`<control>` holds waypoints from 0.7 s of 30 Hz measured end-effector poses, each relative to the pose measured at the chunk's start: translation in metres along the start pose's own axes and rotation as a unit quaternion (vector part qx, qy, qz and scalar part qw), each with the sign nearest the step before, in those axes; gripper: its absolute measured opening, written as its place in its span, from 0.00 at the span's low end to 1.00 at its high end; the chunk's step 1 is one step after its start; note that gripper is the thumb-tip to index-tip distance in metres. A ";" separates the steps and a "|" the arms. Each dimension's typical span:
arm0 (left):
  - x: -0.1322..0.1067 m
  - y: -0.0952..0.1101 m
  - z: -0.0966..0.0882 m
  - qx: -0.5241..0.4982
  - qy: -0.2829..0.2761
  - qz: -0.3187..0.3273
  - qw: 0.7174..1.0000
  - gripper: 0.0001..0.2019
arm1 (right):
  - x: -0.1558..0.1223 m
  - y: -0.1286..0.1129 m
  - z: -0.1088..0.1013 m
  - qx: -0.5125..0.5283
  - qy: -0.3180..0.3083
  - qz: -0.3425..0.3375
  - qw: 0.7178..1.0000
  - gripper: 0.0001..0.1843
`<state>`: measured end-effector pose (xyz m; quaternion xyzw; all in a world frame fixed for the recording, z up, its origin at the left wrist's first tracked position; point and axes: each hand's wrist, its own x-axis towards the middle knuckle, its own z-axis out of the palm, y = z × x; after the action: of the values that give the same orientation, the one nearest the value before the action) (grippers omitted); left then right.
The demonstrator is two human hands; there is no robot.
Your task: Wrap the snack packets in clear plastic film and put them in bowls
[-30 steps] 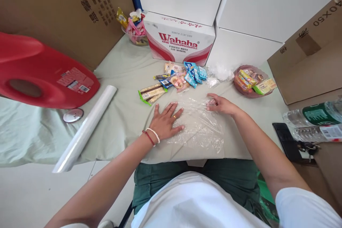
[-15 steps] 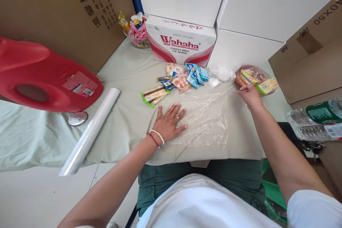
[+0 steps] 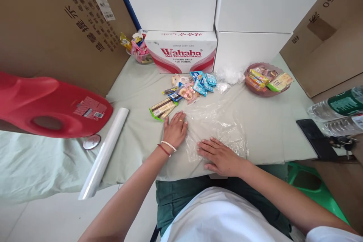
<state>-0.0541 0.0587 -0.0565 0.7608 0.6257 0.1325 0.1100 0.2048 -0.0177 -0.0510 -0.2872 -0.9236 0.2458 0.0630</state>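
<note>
A sheet of clear plastic film (image 3: 214,123) lies spread on the cloth-covered table. My left hand (image 3: 175,131) rests flat at the film's left edge, fingers extended and holding nothing. Across the film's front part lies my right hand (image 3: 219,155), palm down with its fingers stretched out. Just beyond my left fingertips are wafer bars (image 3: 163,108) in clear wrappers with green ends. Behind them sits a pile of small blue packets (image 3: 202,83) and pink snack packs (image 3: 187,92). A pink bowl (image 3: 262,90) of wrapped snacks stands at the back right.
To the left are a roll of plastic film (image 3: 106,151), a round badge (image 3: 91,142) and a red jug (image 3: 53,109). A Wahaba-style white carton (image 3: 181,55) stands behind, beside crumpled plastic (image 3: 230,75). At right lie a phone (image 3: 316,138), plastic bottles (image 3: 346,102) and keys (image 3: 344,143).
My right hand has left the snack bowl and come down flat onto the plastic film. My left hand stays at the film's left side, its fingers closer together. The view has shifted slightly.
</note>
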 end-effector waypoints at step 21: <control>-0.028 0.017 0.007 0.077 -0.041 0.068 0.994 0.36 | 0.001 -0.005 -0.046 0.133 -0.013 0.031 0.991 0.28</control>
<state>-0.0414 0.0284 -0.0594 0.8124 0.5761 0.0596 0.0673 0.2134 -0.0013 -0.0089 -0.3014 -0.8741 0.3721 0.0813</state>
